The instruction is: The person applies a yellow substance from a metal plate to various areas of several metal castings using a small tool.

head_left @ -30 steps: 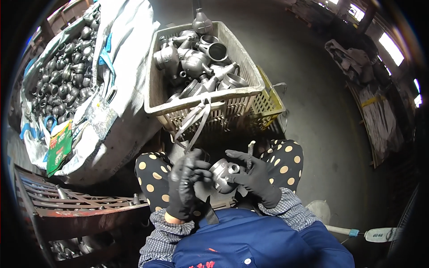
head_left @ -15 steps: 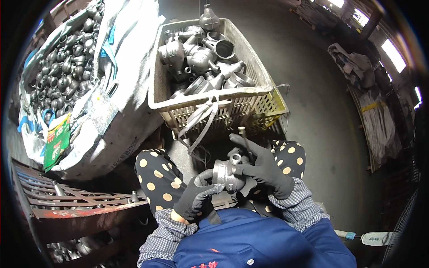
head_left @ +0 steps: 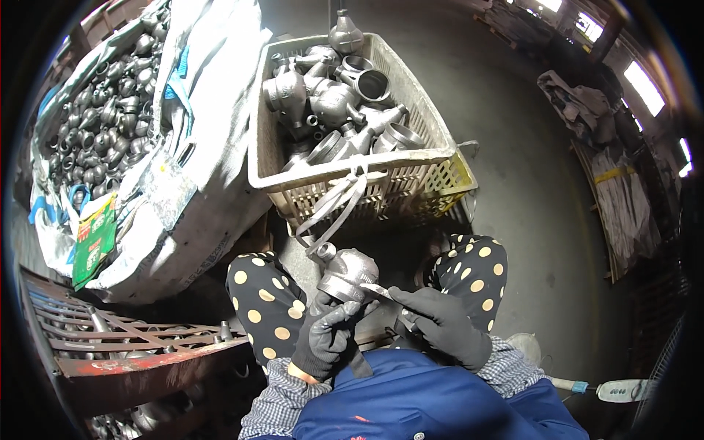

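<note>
Near side of the crate (head_left: pixel 414 157), the left hand (head_left: pixel 325 341) is gripping a gray metal casting (head_left: pixel 350 273) (chunky thing), right hand (head_left: pixel 446 325) is holding a thin tool (head_left: pixel 378 290) against it.

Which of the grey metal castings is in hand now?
The casting in the left hand, with a slim tool from the right hand at its edge; neither hand touches those in the crate or white sack.

From here I count two black-gloved hands (head_left: pixel 323 340), one held round grey metal casting (head_left: pixel 353 272), one off-white plastic crate (head_left: pixel 418 157), one white woven sack (head_left: pixel 220 103) upper left.
</note>
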Motion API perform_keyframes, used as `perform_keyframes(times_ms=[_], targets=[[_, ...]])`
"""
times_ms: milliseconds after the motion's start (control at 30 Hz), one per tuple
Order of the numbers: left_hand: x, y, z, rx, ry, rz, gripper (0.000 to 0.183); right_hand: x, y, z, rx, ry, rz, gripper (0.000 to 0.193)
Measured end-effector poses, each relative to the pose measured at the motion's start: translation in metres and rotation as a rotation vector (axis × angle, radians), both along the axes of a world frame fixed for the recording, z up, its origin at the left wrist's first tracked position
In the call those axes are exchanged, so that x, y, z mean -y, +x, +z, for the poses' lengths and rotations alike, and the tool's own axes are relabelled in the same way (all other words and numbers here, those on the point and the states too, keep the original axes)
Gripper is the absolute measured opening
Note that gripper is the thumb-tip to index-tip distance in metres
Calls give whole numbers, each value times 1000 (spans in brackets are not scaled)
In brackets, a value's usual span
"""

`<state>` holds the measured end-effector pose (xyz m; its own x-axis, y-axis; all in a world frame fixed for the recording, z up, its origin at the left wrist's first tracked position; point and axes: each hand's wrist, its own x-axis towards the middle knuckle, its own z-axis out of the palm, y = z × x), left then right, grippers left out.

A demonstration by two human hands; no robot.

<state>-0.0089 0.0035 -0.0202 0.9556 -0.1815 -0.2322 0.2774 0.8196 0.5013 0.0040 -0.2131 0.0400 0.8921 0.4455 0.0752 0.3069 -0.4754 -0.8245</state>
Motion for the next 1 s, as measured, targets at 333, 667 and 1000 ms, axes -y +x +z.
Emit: perform_keyframes(times_ms=[333,667,1000], targets=[[-1,-11,-5,187,228,6,43,-8,-1,-10,181,-143,-21,55],[-4,-13,-17,81,128,-16,45,-4,0,-12,28,-42,35,44],[1,-11,-3,-10,173,40,38,-13,-6,-9,140,-206,-4,55]])
